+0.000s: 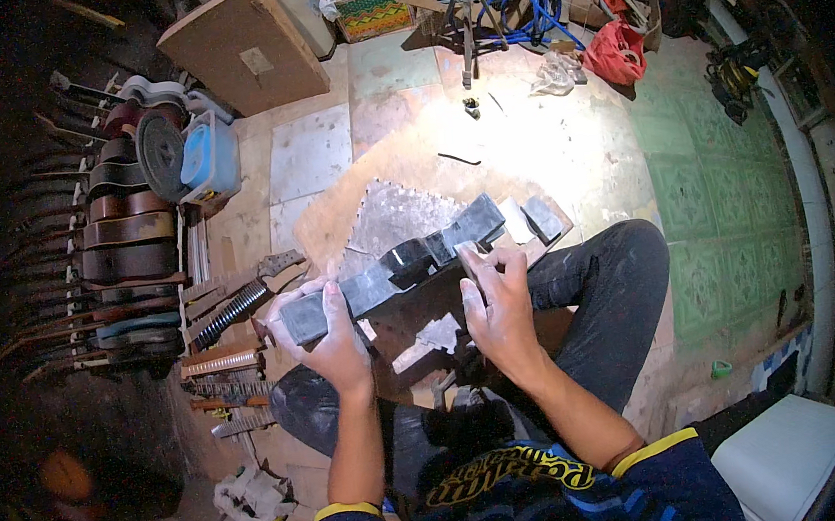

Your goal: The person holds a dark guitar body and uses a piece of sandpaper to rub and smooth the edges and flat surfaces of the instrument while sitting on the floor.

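Observation:
My left hand point(337, 341) is closed round the left end of a long, dusty grey bar point(367, 283) with a dark, notched middle, held tilted above my lap. My right hand point(498, 318) is closed near the bar's right part, fingertips at its lower edge; what they hold is too small to make out. Past that end lie a small grey block point(542, 218) and a pale paper piece point(517, 223) on a wooden piece. Torn pale scraps point(435, 337) lie below the bar, between my hands. A grey sheet point(392, 208) rests beyond it on brown board.
Guitars point(128, 228) stand racked at left beside a plastic bin point(221, 154); several loose necks point(242, 313) lie by my left leg. A wooden panel point(215, 39), blue cable point(529, 4) and red bag point(613, 51) are at the back. A white padded item point(778, 457) is at lower right.

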Demonstrator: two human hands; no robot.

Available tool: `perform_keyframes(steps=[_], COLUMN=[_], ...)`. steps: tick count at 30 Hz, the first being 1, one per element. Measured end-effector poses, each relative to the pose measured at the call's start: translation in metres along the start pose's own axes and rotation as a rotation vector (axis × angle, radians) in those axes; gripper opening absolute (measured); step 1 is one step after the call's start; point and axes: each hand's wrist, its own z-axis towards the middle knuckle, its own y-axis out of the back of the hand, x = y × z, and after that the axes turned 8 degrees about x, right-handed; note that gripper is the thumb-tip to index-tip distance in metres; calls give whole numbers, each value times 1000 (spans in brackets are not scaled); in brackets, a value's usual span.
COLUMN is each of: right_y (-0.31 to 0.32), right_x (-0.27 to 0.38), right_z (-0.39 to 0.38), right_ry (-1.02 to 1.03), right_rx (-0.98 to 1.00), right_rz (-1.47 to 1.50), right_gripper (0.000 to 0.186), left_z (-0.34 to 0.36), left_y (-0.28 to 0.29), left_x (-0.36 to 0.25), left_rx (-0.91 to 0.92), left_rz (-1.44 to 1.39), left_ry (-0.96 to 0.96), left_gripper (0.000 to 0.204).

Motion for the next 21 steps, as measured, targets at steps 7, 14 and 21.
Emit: perform_keyframes(steps=[7, 14, 21], right_y=[4, -5, -4], right_x=[11, -13, -4], right_z=[16, 14, 12], right_ry=[-47, 136, 50], right_rx=[344, 147, 178], right_rz=[-193, -66, 38], right_gripper=[68, 61, 60], left_z=[5, 15, 17], left_y=[11, -36, -53], left_x=[-68, -66, -44], left_rx=[29, 889, 1002], left_rz=[525, 1051, 1142], left_ry=[-595, -274, -206], left_gripper=[51, 62, 36])
